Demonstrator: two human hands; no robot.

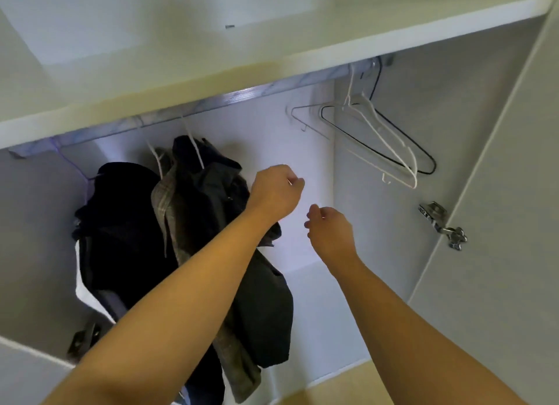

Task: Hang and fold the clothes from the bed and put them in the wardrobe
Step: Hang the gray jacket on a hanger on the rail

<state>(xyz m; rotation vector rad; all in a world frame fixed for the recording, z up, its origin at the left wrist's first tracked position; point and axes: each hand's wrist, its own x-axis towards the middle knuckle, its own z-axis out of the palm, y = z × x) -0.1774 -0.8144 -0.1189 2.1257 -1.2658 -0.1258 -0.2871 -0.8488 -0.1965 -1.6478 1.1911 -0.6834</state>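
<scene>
Wardrobe (302,41) interior, as I view it: 2 hands raised before dark clothes (196,223) hanging from the rail (181,112). Left hand (276,192) is curled into an empty fist. Right hand (329,229) has loosely curled fingers and grasps nothing. Empty hangers (387,144) hang at right.

We look into a white wardrobe (381,241), its shelf (272,50) above a rail (242,94), its door (499,192) open at right on a metal hinge (442,223), bluish light on the back wall (266,132), tan floor (348,385) below.
</scene>
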